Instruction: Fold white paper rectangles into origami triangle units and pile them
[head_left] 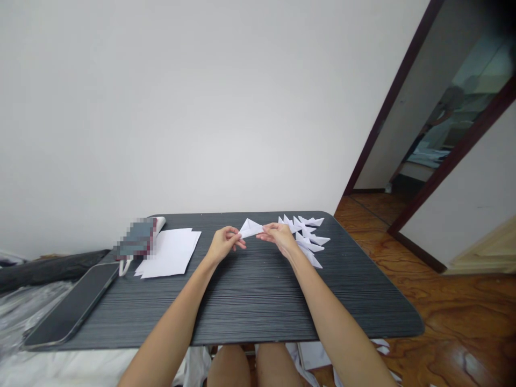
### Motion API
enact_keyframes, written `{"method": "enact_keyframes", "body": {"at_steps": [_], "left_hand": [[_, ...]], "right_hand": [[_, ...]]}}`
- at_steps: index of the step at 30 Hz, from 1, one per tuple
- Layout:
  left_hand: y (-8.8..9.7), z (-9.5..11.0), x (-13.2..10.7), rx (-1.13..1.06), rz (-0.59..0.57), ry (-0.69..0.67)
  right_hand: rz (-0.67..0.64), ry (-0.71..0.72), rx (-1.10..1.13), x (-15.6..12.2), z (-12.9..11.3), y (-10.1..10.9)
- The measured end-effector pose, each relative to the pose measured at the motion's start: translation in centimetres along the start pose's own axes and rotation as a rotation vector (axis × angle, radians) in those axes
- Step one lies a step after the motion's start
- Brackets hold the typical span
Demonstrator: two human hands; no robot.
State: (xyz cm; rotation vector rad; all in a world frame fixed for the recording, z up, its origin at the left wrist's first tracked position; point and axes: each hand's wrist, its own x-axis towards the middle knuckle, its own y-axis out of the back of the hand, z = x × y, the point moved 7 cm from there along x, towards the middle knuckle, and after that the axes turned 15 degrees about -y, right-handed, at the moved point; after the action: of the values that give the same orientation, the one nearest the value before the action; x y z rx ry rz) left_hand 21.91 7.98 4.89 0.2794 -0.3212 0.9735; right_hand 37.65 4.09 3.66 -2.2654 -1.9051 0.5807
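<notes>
A small white folded paper piece (250, 228) is held just above the dark striped table (258, 301), near its far edge. My left hand (223, 243) pinches its left end with the fingers closed. My right hand (279, 236) pinches its right end, fingers closed too. Right behind my right hand lie several finished white folded paper triangles (310, 236), fanned out on the table.
A stack of flat white paper sheets (171, 251) lies at the left of the table, beside a blurred-out object (139, 239). A dark phone (72, 309) rests at the left front corner. Wooden floor (455, 317) and an open doorway (447, 129) lie to the right.
</notes>
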Motion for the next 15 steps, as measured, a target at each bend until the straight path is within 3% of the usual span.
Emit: {"method": "enact_keyframes", "body": {"at_steps": [6, 10, 15], "left_hand": [[-0.4, -0.1, -0.1, 0.066, -0.117, 0.006], [-0.8, 0.4, -0.2, -0.002, -0.070, 0.011], [-1.6, 0.5, -0.6, -0.100, -0.086, 0.077]], "right_hand": [[0.029, 0.101, -0.088, 0.0, -0.2, -0.7], [-0.117, 0.074, -0.018, -0.6, -0.3, -2.3], [-0.128, 0.076, -0.006, -0.8, -0.7, -2.2]]}}
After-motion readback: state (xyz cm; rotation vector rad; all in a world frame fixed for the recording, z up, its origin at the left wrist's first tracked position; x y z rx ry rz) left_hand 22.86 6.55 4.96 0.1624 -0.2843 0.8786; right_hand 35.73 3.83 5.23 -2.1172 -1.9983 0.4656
